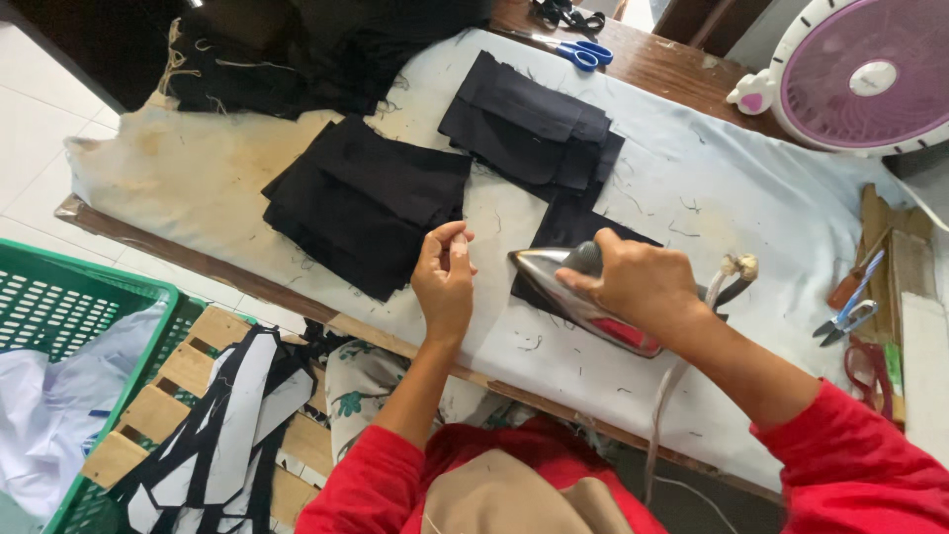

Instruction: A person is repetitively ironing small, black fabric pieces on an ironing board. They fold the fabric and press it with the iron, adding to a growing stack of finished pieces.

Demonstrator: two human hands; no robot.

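My right hand (633, 277) grips the dark handle of a metal clothes iron (578, 302), which rests on a small black fabric piece (573, 225) on the padded white ironing table (732, 198). My left hand (445, 277) hovers just left of the iron's tip, fingers loosely curled with thumb and forefinger pinched; whether anything is between them I cannot tell. Two stacks of black fabric pieces lie beyond: one at the left (366, 203), one further back (534, 124).
Blue-handled scissors (583, 51) lie at the table's far edge. A pink-and-white fan (860, 74) stands far right. Thread snips (843, 318) and tools lie on the right. A green basket (69, 326) with white cloth and a slatted stool with scraps (217, 415) sit left.
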